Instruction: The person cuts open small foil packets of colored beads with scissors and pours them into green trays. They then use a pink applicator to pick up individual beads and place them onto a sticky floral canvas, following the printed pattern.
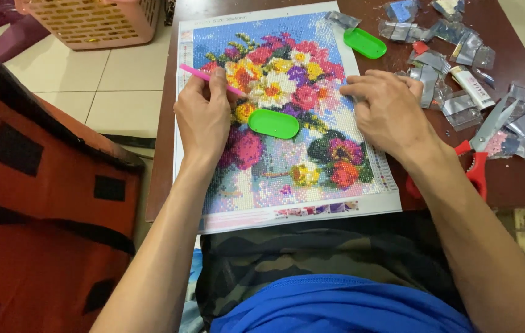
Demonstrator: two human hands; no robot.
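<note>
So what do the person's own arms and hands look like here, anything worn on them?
Both forearms are bare, with no sleeves in view. The left hand and right hand wear no gloves, and no rings, watch or bands show. Nails look short and unpainted.

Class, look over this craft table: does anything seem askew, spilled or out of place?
The small clear packets lie scattered in a loose heap at the table's right end, partly over the red-handled scissors. The flower canvas lies slightly skewed to the table edge.

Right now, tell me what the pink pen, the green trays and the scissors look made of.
Pen: likely plastic, uniform pink, matte. Trays: glossy green plastic, by their moulded rims. Scissors: shiny grey metal blades, red handles that look plastic.
</note>
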